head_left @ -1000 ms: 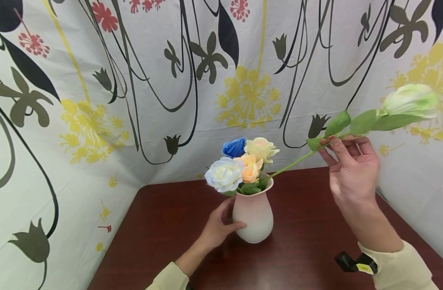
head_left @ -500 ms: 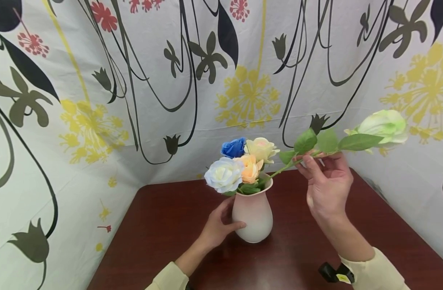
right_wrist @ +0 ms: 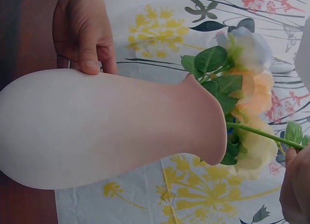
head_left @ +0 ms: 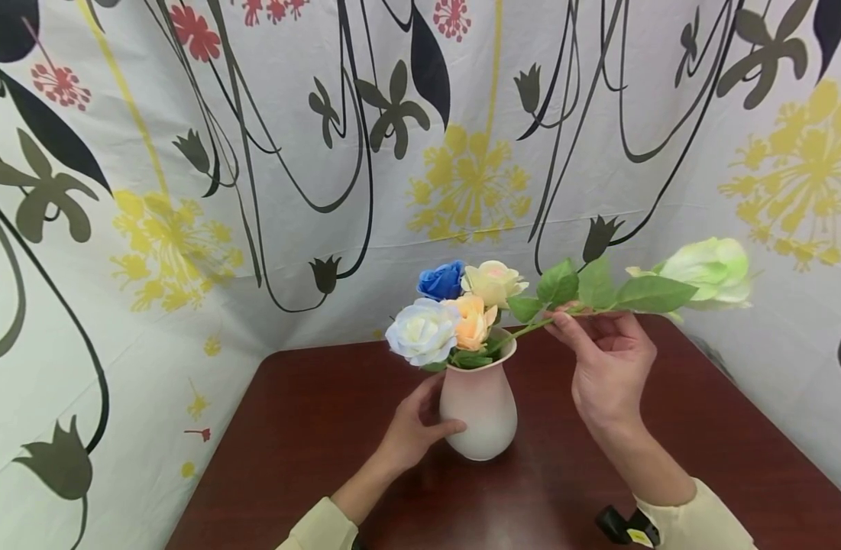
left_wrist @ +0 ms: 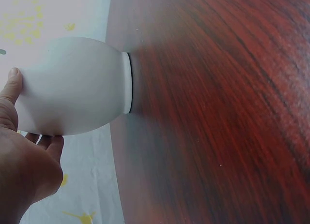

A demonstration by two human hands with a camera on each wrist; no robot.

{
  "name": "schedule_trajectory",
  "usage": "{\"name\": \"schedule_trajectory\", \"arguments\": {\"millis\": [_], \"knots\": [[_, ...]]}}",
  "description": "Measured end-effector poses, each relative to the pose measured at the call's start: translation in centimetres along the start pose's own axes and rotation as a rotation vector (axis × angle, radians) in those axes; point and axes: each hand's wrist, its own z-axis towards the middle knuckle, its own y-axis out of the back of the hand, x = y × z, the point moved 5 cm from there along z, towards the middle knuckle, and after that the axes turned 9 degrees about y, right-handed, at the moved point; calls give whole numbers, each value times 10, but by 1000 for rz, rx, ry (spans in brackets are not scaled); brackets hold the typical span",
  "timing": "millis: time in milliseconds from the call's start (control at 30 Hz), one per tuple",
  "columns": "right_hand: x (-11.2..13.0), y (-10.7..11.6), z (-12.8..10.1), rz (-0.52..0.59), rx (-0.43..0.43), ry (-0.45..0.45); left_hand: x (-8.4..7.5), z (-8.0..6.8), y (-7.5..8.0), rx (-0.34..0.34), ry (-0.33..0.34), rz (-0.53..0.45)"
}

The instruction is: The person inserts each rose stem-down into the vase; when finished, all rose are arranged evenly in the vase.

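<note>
Left hand (head_left: 409, 431) cupped around pink vase (head_left: 480, 406) on table (head_left: 310, 428). Right hand (head_left: 609, 367) pinching green rose stem (head_left: 530, 327), tip at vase mouth, crowded by blue rose (head_left: 442, 280), white rose (head_left: 423, 331), peach rose (head_left: 472, 319) and cream rose (head_left: 492, 281).

Dark red wooden table (head_left: 324, 428), floral-patterned fabric backdrop (head_left: 255, 153) with yellow, red and black plant motifs behind it

We count 1 vase (head_left: 480, 409) on 1 table (head_left: 310, 443). Flowers: 5 total, w/ 4 sitting in the vase, i.e. 1 blue (head_left: 441, 280), 1 cream (head_left: 492, 282), 1 white (head_left: 422, 332), 1 peach (head_left: 472, 321), plus 1 pale green (head_left: 710, 269) on a long stem. Hands: 2, left (head_left: 412, 430) and right (head_left: 607, 372).
</note>
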Motion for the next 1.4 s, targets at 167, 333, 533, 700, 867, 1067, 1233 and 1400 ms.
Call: {"name": "schedule_trajectory", "arguments": {"millis": [167, 333, 533, 700, 867, 1067, 1233, 1400], "knots": [[-3, 3, -4, -23, 23, -13, -2, -1, 0, 1, -18, 2], [-9, 11, -11, -165, 33, -72, -3, -1, 0, -2, -24, 8], [-20, 18, -24, -281, 103, -136, -2, -1, -1, -3, -15, 8], [-26, 20, -32, -434, 135, -144, -1, 0, -1, -1, -14, 5], [-31, 19, -38, -564, 225, -217, -1, 0, -1, 2, -20, 0], [-31, 17, -41, -548, 365, -267, -1, 0, -1, 3, -19, -1], [-24, 17, -35, -662, 399, -179, -2, 0, -1, 2, -21, 0], [-17, 20, -35, -600, 294, -152, -1, 0, 0, 4, -16, -6]]}}
